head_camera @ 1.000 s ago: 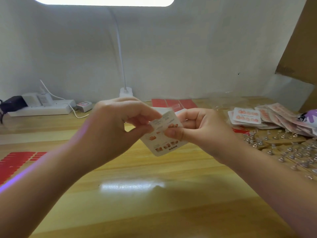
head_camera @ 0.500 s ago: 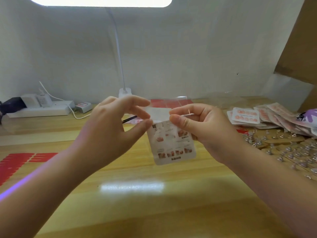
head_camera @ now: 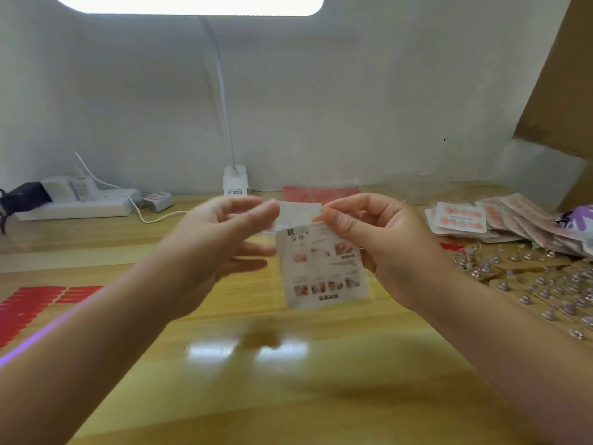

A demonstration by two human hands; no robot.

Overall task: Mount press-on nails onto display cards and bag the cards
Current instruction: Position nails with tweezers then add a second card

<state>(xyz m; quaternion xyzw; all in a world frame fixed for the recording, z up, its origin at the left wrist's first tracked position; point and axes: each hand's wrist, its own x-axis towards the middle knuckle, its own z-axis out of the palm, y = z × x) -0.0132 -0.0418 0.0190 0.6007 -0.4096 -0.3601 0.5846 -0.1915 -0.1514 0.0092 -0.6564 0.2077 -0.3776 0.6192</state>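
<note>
A white display card point(head_camera: 321, 268) with printed nail pictures hangs upright inside a clear bag above the wooden table point(head_camera: 288, 396). My right hand point(head_camera: 388, 252) pinches the bag's top right corner between thumb and forefinger. The bag's flap point(head_camera: 300, 211) stands up above the card. My left hand point(head_camera: 208, 252) is blurred just left of the card, its fingers loosely spread and its fingertip close to the flap; it holds nothing that I can see.
Bagged cards point(head_camera: 462, 216) are stacked at the right, with several loose silvery nails point(head_camera: 545, 284) spread in front. Red sticker sheets lie at the left edge point(head_camera: 29, 303) and at the back point(head_camera: 321, 194). A lamp base point(head_camera: 235, 181), power strip point(head_camera: 73, 207) and cardboard point(head_camera: 564, 91) line the edges.
The card has swung from tilted to hanging upright in the bag. My left hand has let go of the bag's top left and its fingers have spread; the right hand keeps its pinch.
</note>
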